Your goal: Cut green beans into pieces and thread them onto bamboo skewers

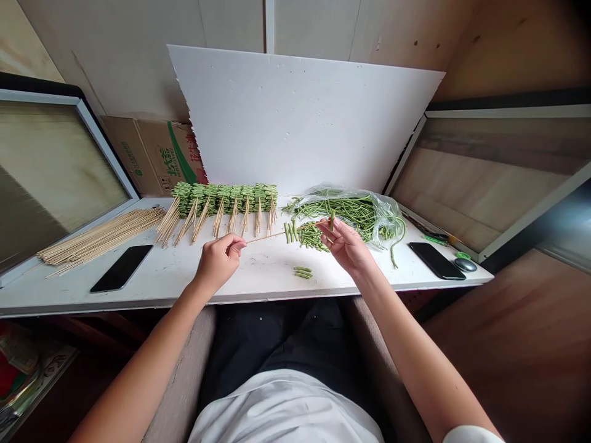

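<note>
My left hand (219,257) pinches the near end of a thin bamboo skewer (268,236) that points right over the white table (258,280). A few short green bean pieces (290,232) are threaded on it. My right hand (345,242) is at the skewer's tip, fingers closed on another green bean piece (332,218). Under the right hand lies a small heap of cut bean pieces (314,239), and two loose pieces (303,272) lie near the table's front edge.
Finished bean skewers (221,203) lie in a row at the back. A bundle of bare skewers (99,237) and a black phone (121,268) are at the left. A plastic bag of long beans (357,212), a second phone (436,259) and a white foam board (300,120) are also there.
</note>
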`<state>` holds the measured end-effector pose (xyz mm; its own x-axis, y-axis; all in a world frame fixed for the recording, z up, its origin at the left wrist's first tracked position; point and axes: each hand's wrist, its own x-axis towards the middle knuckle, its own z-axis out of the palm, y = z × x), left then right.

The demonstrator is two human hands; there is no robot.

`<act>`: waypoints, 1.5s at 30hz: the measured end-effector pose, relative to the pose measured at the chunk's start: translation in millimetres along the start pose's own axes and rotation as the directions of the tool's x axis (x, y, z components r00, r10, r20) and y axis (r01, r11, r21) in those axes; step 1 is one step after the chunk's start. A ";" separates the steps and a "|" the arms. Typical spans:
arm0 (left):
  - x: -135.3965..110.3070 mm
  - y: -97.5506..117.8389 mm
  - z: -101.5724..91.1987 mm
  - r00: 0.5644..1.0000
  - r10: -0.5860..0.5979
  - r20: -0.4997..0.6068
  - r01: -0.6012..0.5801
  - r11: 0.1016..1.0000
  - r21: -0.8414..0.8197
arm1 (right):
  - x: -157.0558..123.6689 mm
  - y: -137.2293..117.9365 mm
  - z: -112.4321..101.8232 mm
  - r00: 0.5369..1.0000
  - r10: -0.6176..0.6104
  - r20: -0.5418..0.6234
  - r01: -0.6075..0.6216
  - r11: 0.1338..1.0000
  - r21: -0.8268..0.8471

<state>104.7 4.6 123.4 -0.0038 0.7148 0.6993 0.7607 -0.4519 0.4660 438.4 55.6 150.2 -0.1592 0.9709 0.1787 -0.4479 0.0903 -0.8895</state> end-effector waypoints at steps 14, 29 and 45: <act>-1.1 5.6 -0.4 0.999 0.020 -0.033 -0.019 0.999 0.042 | -3.2 2.7 9.0 0.987 -0.113 -0.114 0.107 0.992 -0.065; -4.1 6.2 2.5 0.998 0.056 -0.031 -0.054 0.997 0.063 | -5.0 6.4 14.7 0.976 -0.184 -0.113 0.169 0.977 -0.129; -12.5 18.1 12.0 0.987 0.130 -0.095 -0.121 0.987 0.102 | -18.2 19.3 32.7 0.943 -0.300 -0.146 0.272 0.945 -0.182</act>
<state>126.3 -6.0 116.6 0.0338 0.5959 0.8023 0.8177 -0.4781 0.3207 403.8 32.5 143.6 0.1128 0.9207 0.3736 -0.3063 0.3899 -0.8685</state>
